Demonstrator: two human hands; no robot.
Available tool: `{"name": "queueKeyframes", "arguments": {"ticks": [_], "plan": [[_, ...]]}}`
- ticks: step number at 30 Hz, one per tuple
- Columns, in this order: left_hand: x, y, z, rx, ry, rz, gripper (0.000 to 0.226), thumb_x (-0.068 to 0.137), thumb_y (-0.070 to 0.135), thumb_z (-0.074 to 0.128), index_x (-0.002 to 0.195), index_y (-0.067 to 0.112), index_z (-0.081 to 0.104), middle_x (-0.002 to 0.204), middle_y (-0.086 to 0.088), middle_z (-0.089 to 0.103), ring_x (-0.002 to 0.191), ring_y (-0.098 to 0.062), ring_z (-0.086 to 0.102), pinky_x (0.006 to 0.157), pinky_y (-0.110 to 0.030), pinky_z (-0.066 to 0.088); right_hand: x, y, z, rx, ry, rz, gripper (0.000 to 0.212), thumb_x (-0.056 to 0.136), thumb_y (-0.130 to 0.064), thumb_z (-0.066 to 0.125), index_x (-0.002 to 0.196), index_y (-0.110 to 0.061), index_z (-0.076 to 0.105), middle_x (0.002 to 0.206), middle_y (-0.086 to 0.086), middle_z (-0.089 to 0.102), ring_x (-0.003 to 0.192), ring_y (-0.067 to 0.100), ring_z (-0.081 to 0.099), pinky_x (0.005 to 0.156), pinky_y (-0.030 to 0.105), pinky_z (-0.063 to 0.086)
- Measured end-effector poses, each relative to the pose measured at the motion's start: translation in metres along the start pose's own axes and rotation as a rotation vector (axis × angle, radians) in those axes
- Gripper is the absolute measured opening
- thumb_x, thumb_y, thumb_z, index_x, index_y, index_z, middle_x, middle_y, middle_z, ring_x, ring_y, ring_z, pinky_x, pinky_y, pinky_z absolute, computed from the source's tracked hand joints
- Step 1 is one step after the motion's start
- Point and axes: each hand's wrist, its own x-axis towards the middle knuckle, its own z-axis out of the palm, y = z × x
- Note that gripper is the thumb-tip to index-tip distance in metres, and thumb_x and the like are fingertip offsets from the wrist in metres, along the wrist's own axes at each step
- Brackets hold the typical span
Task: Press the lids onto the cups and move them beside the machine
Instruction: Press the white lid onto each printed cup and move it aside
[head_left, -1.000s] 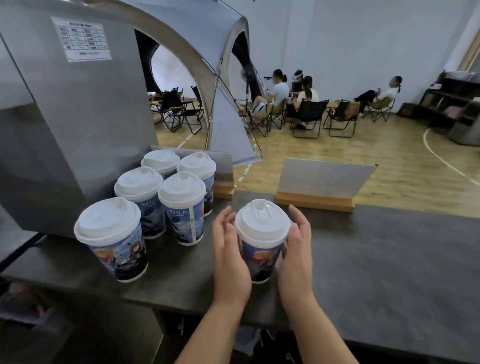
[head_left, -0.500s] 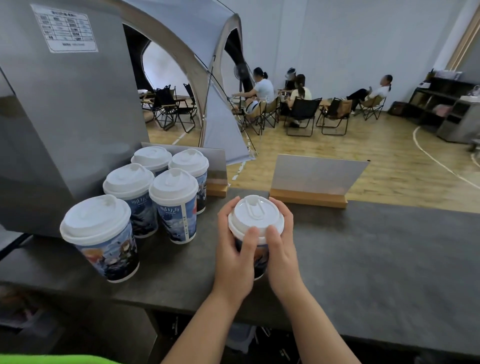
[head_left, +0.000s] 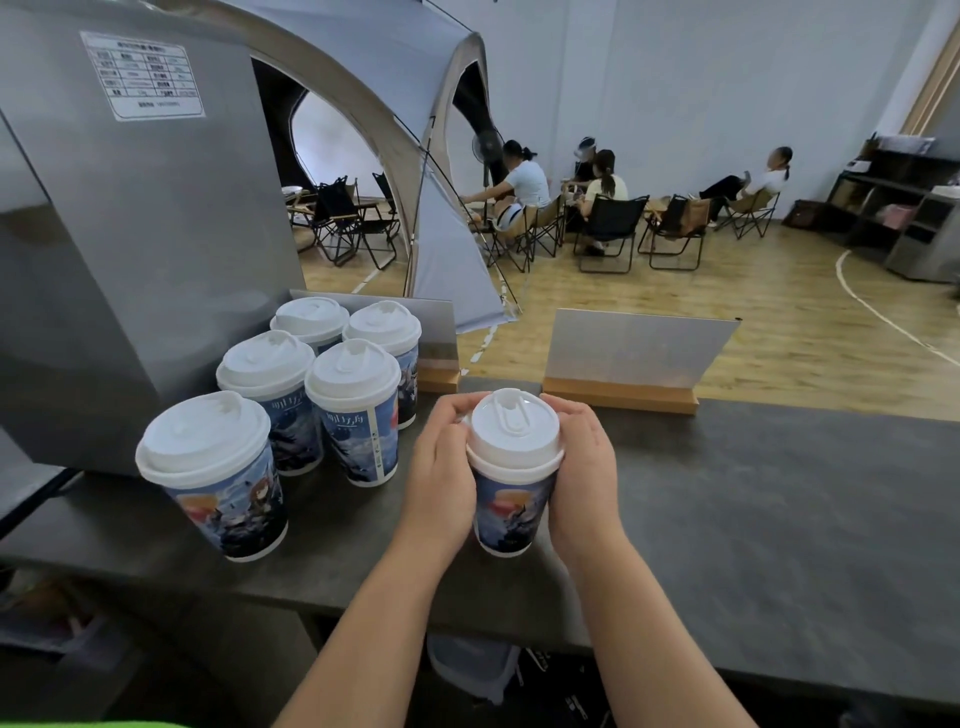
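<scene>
White label (head_left: 148, 75) on machine (head_left: 156, 218) side, upper left: printed table grid with small rows of text, one line below; too small, unreadable. Cup (head_left: 358, 415) in front row of group: white Chinese-style characters on blue print plus vertical line of tiny print along white seam; blurred, not legible. Other cups: artwork only, no readable text.

My left hand (head_left: 441, 467) and right hand (head_left: 584, 467) wrap the printed cup (head_left: 511, 506) from both sides, fingers curled up at its white lid (head_left: 514, 428). It stands on the dark counter (head_left: 753, 519). To my left five lidded cups (head_left: 311, 400) cluster against the steel machine (head_left: 130, 249) (label (head_left: 141, 75) high on its side). Beyond the counter, people sit on folding chairs (head_left: 613, 228).
</scene>
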Motion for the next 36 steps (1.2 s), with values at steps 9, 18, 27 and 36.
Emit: {"name": "queueKeyframes", "arguments": {"ticks": [9,18,27,36], "plan": [[0.007,0.003,0.004,0.105,0.078,-0.009,0.029,0.097,0.016,0.039,0.097,0.027,0.066,0.100,0.009,0.069,0.097,-0.002,0.063,0.081,-0.020,0.052,0.010,-0.018,0.003,-0.057,-0.077,0.216,0.022,0.095,-0.021,0.051,0.106,-0.019,0.070,0.098,0.006,0.076,0.090,0.022,0.071,0.077,0.037,0.055],[-0.002,0.009,0.008,0.288,0.330,0.092,0.049,0.104,0.045,0.036,0.097,0.021,0.078,0.091,0.009,0.075,0.088,-0.003,0.066,0.076,-0.012,0.048,-0.014,0.001,0.004,-0.278,-0.035,-0.196,0.032,0.095,-0.027,0.034,0.118,-0.032,0.056,0.110,-0.005,0.065,0.103,0.013,0.063,0.083,0.035,0.055],[-0.006,0.005,0.010,0.275,0.201,0.122,0.028,0.094,0.041,0.048,0.104,0.030,0.071,0.101,0.017,0.071,0.098,0.002,0.062,0.087,-0.025,0.052,-0.013,0.001,0.000,-0.319,-0.020,-0.354,0.017,0.092,-0.037,0.037,0.096,-0.029,0.052,0.092,-0.002,0.060,0.084,0.012,0.059,0.066,0.025,0.048],[-0.019,-0.001,0.016,0.265,0.112,0.133,0.033,0.092,0.047,0.042,0.119,0.034,0.055,0.099,0.023,0.064,0.094,0.007,0.060,0.075,-0.015,0.050,-0.009,0.006,-0.003,-0.319,-0.133,-0.312,0.035,0.090,-0.037,0.044,0.118,-0.028,0.063,0.105,-0.006,0.070,0.097,0.012,0.067,0.077,0.029,0.057]]}}
